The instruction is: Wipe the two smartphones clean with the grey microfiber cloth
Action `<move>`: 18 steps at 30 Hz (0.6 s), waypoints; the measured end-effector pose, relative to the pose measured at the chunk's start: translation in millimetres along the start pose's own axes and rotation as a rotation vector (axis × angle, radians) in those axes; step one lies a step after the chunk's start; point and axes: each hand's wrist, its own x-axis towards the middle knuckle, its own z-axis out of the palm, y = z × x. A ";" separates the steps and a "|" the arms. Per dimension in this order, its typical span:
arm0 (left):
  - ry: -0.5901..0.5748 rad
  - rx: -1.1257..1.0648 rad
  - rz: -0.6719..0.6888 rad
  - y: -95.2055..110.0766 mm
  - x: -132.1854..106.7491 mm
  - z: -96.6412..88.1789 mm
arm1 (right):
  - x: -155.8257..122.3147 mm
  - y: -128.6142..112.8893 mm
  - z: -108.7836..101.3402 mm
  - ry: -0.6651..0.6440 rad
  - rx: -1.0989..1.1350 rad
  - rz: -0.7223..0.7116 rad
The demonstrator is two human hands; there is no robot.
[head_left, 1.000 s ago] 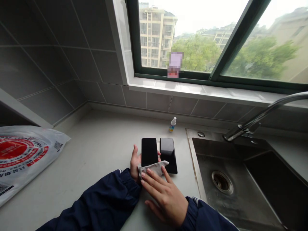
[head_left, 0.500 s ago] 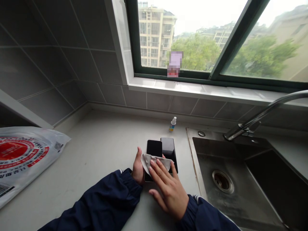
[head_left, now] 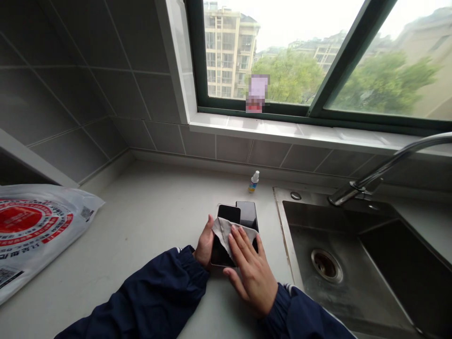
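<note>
My left hand point(head_left: 205, 245) grips the left edge of a black phone point(head_left: 223, 235), held tilted just above the counter. My right hand point(head_left: 249, 268) lies on top of it with fingers stretched flat, pressing a grey cleaning cloth point(head_left: 226, 230) against the screen. A second black phone point(head_left: 248, 214) lies flat on the counter right behind and beside the first, partly hidden by the cloth and my fingers. A small spray bottle point(head_left: 253, 181) with a white cap stands upright near the wall behind the phones.
A steel sink point(head_left: 353, 263) with a drain lies to the right, and a curved tap point(head_left: 384, 169) reaches over it. A white plastic bag point(head_left: 35, 230) with red print lies on the pale counter point(head_left: 141, 221) at the left. Grey tiled walls and a window ledge stand behind.
The cloth and my right hand slid up the held phone's screen. My left hand shifted the phone to the right and tilted it, so it now overlaps the second phone.
</note>
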 end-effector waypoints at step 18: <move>-0.058 0.107 -0.184 3.6 -6.5 -8.4 | 2.9 28.6 -0.2 0.194 0.038 0.159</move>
